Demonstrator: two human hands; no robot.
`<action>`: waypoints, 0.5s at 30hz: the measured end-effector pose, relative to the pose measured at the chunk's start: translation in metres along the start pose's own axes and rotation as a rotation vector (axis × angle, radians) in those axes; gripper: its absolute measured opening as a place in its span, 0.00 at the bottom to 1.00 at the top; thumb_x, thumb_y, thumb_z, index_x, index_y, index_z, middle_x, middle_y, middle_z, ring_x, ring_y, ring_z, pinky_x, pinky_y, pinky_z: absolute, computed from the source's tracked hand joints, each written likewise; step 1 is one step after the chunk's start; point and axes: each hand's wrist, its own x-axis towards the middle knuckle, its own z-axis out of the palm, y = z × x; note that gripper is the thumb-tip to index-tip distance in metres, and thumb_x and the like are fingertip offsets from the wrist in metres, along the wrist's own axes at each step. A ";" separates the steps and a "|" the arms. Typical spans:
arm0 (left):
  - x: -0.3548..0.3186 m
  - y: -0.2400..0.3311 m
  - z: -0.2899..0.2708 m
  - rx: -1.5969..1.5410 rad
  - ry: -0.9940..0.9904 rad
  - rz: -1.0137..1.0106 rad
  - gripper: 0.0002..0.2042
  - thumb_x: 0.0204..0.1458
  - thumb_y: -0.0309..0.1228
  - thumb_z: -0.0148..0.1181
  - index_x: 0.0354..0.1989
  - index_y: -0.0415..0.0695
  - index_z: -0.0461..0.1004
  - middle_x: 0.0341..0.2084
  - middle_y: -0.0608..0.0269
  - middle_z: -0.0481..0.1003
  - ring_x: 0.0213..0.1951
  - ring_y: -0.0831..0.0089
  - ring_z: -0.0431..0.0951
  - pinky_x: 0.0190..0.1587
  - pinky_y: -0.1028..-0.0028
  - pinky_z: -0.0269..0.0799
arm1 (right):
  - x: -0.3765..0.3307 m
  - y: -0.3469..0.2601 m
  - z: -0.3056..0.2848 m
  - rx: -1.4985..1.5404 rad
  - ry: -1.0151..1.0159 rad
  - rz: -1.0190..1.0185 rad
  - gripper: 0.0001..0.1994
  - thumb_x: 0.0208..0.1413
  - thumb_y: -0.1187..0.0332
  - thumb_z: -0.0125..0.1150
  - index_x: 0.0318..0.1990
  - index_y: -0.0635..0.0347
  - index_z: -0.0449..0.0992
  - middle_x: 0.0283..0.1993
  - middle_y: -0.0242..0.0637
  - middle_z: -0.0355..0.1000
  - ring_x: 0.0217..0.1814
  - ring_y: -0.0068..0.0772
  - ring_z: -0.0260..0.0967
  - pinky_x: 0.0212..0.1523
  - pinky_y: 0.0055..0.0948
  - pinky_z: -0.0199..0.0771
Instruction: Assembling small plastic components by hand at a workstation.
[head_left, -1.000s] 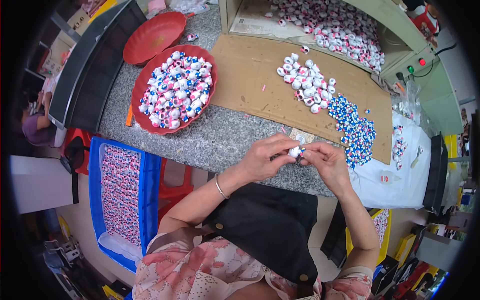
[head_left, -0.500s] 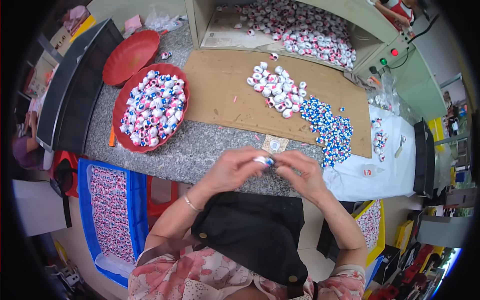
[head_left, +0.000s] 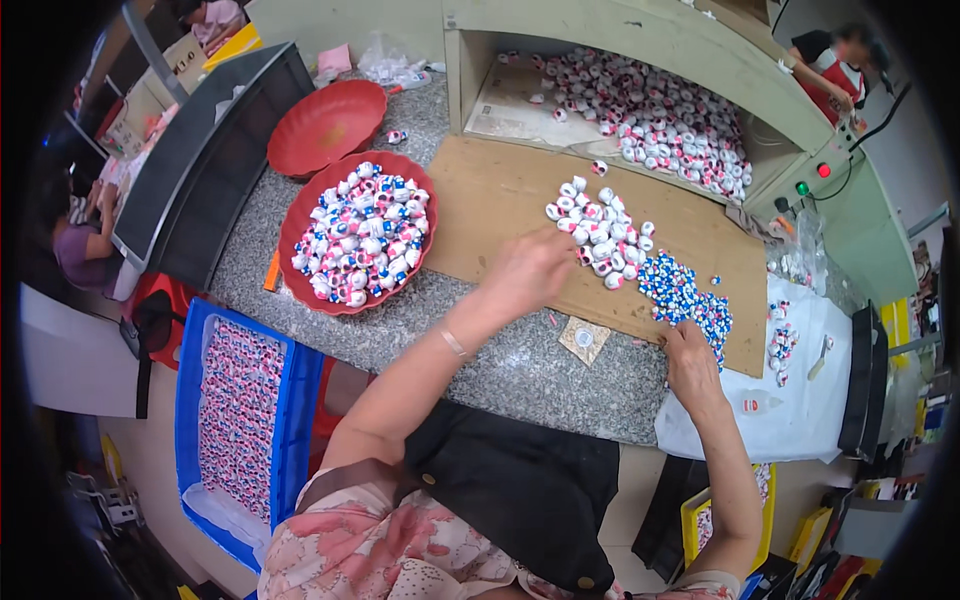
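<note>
My left hand (head_left: 530, 268), somewhat blurred, reaches over the cardboard to the near left edge of a pile of white rounded pieces (head_left: 600, 232) with pink patches and dark openings. Its fingertips are partly hidden, so what they touch is unclear. My right hand (head_left: 692, 370) is at the near left edge of a heap of tiny blue, white and pink pieces (head_left: 685, 290). Its thumb and fingers are drawn together in a pinch; anything between them is too small to make out. A scalloped red bowl (head_left: 290, 270) on the left holds many white pieces with blue and pink parts.
An emptier red dish (head_left: 330, 120) stands behind the full bowl. White pieces fill a box-like compartment (head_left: 470, 90) at the back. A small square card (head_left: 584, 340) lies on the granite. White cloth (head_left: 690, 420) with a small bottle (head_left: 758, 403) covers the right side.
My hands, together over a small white-and-blue piece before, have parted: the left to the white pile, the right to the tiny pieces. That piece no longer shows in them. The view has shifted.
</note>
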 end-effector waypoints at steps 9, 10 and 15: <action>0.013 -0.010 0.044 -0.062 0.008 -0.018 0.13 0.49 0.25 0.63 0.44 0.41 0.73 0.33 0.55 0.71 0.36 0.59 0.77 0.38 0.63 0.74 | 0.016 -0.014 0.018 0.145 0.097 0.100 0.09 0.51 0.78 0.65 0.40 0.66 0.77 0.36 0.49 0.74 0.34 0.51 0.75 0.35 0.42 0.75; 0.004 -0.011 0.035 -0.199 -0.011 -0.080 0.15 0.49 0.24 0.64 0.46 0.41 0.73 0.33 0.57 0.71 0.36 0.64 0.77 0.38 0.66 0.74 | 0.017 -0.013 0.017 0.091 0.047 0.141 0.10 0.50 0.76 0.67 0.41 0.65 0.78 0.36 0.50 0.76 0.35 0.53 0.76 0.36 0.43 0.76; -0.057 -0.007 -0.020 -0.901 -0.148 -0.541 0.15 0.55 0.22 0.63 0.52 0.36 0.74 0.41 0.60 0.76 0.45 0.74 0.78 0.47 0.75 0.76 | 0.023 -0.023 0.005 0.208 0.010 0.181 0.08 0.51 0.75 0.66 0.39 0.65 0.79 0.36 0.51 0.77 0.36 0.54 0.76 0.37 0.44 0.76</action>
